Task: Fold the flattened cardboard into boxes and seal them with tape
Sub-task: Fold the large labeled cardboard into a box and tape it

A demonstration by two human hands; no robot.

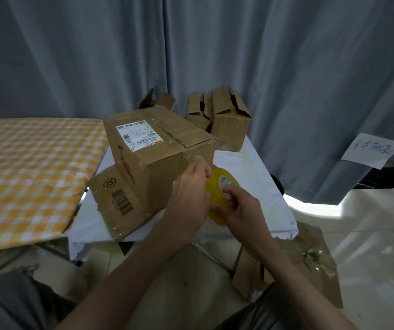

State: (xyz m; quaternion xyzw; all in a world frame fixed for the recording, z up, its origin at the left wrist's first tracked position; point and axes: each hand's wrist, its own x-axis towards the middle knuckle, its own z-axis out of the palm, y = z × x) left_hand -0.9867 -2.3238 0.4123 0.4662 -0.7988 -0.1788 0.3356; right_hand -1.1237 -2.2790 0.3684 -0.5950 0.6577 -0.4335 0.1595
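Now tape roll (pixel 222 196) in right hand (pixel 241 210), beside box (pixel 158 148)

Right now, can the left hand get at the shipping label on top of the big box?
Probably yes. The left hand is at the big box's near side by the tape roll, and nothing covers the shipping label on top; it would need to let go first.

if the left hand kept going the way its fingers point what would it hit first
Most likely the near side of the large cardboard box: the left hand points up and away at it, beside the tape roll. Depth is unclear.
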